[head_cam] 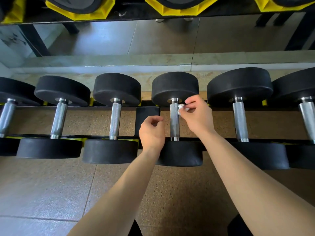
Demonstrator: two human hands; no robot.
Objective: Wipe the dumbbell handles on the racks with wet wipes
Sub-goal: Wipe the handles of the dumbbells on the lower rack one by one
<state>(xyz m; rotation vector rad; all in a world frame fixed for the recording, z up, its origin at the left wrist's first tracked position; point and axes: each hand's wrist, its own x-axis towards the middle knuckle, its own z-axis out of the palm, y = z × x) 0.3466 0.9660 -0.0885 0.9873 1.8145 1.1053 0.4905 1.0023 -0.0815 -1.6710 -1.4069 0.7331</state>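
Soft, even daylight falls from the left, putting a bluish sheen on the floor (42,198) and glints on the chrome handles (174,121), while wide-angle distortion bows the edges.

Six dumbbells (175,116), one wipe (181,109), two hands (151,133)

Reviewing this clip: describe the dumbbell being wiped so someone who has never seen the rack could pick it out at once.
On the lower rack, a row of black dumbbells lies with chrome handles pointing toward the camera. The one meant is the dumbbell just right of the rack's central black bracket. Only there does the right hand press a white wipe against the handle.
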